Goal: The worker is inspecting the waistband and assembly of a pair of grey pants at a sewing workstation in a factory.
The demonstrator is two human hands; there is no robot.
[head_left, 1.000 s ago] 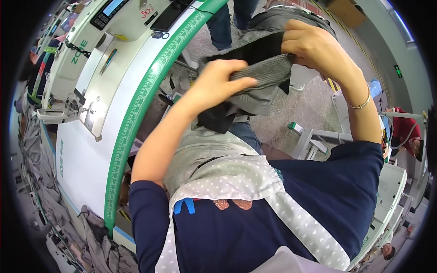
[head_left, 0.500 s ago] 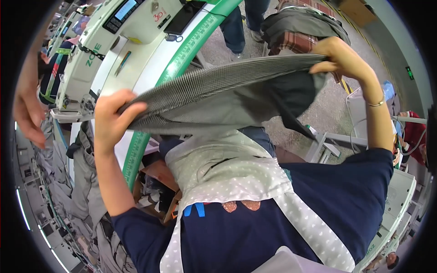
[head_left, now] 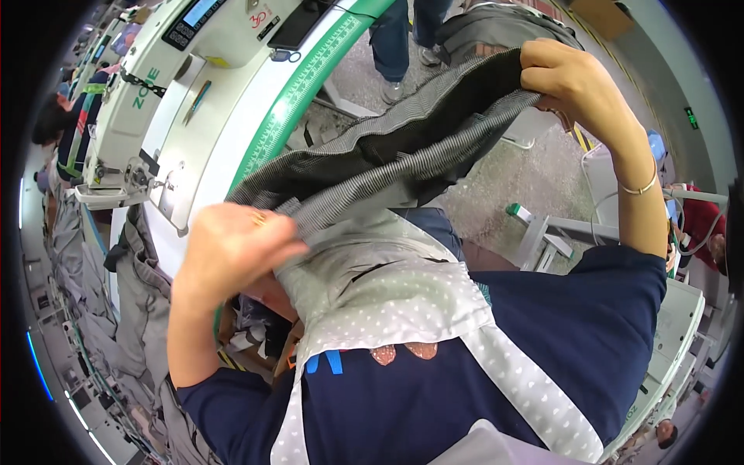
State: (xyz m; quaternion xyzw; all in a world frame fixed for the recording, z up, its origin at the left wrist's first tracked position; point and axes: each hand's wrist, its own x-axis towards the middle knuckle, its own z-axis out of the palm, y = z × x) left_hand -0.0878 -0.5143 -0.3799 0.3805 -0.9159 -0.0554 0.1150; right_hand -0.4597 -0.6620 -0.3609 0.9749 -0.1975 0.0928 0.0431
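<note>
Both hands are raised in front of the chest, stretching a grey ribbed garment between them. Left hand: closed in a fist on the garment's lower end, forearm rising steeply from the elbow at lower left. Right hand: fingers curled shut over the upper end, forearm descending toward the navy sleeve, a thin bracelet at the wrist. Garment: long axis runs diagonally from lower left to upper right, held taut in the air above a dotted grey apron, its dark inner side showing between two ribbed edges. Beside the left hand, a white sewing machine stands on a table with a green ruled edge.
</note>
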